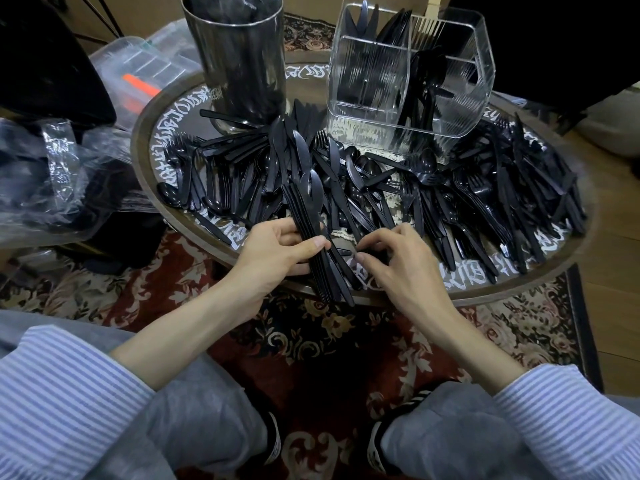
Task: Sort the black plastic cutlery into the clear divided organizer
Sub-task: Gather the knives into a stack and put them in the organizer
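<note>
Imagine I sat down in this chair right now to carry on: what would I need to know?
Left hand: grips a bundle of knives.
Right hand: fingers curled, pinching at a piece on the near edge of the round table.
Clear organizer at the back: some cutlery already stands in it.
Left: the loose pile covering the table.
Metal canister also holds black pieces.

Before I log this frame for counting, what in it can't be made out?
- Steel cup, head view: its top is cut off by the frame edge; contents are only a dark mass.
- Organizer: ribbed walls blur the cutlery inside, so no count.
- Bundle in the left hand: pieces overlap; number unclear.
- Right hand: curled fingers hide what the grip pinches.
- Pile: too tangled to count.
</note>
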